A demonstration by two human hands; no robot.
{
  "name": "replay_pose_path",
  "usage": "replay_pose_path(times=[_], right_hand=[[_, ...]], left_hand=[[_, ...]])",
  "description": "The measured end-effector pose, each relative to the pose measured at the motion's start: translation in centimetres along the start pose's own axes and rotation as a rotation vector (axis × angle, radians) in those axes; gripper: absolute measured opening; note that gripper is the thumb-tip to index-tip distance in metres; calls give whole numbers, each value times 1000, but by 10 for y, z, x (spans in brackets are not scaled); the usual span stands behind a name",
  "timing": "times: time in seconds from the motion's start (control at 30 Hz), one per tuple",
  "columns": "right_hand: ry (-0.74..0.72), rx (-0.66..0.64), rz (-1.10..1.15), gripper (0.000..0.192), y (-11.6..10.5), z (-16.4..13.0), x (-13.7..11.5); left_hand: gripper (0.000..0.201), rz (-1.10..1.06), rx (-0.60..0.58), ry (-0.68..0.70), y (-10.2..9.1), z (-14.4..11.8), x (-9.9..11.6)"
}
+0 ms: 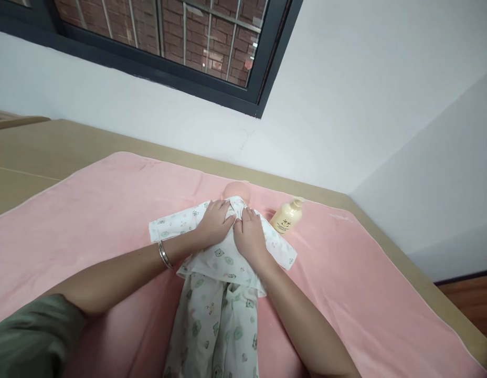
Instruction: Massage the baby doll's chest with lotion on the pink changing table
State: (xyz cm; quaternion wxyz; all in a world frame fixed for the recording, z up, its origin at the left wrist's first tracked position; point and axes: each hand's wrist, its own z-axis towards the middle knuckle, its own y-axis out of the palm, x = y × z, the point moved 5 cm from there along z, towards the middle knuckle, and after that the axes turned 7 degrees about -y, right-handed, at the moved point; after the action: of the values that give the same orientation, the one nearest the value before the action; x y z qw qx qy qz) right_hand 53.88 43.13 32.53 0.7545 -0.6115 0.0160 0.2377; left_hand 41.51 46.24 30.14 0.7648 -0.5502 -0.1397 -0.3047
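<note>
At the collar of the printed shirt [223, 257], head view: left hand [215, 226], knuckles up, forearm slanting in from the shirt's left, fingers bent, gripping cloth; right hand [251, 237], close beside it, forearm rising from the shirt's lower right, thumb and fingers pinching cloth. Under the shirt: pink blanket [346, 278]. Beyond its collar: doll's head [237, 190]. Below its hem: printed trousers [238, 331]. Beside its right sleeve: cream bottle [285, 216].

Here's the pink cloth [109, 202] spread over the tan surface [86, 140], and there's a doll [223, 262] in printed clothes lying on it, pale-yellow bottle [287, 216] beside one sleeve.
</note>
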Motion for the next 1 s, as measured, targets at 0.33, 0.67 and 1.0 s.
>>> replay_pose_path(times=[0.33, 0.67, 1.0], right_hand=[[55, -210, 9, 45, -16, 31, 32], [-1, -161, -354, 41, -17, 5, -10], [41, -211, -149, 43, -15, 21, 14]], left_hand=[[47, 180, 87, 109, 0, -22, 15], [52, 147, -77, -28, -9, 0, 4], [61, 282, -22, 82, 8, -36, 23]])
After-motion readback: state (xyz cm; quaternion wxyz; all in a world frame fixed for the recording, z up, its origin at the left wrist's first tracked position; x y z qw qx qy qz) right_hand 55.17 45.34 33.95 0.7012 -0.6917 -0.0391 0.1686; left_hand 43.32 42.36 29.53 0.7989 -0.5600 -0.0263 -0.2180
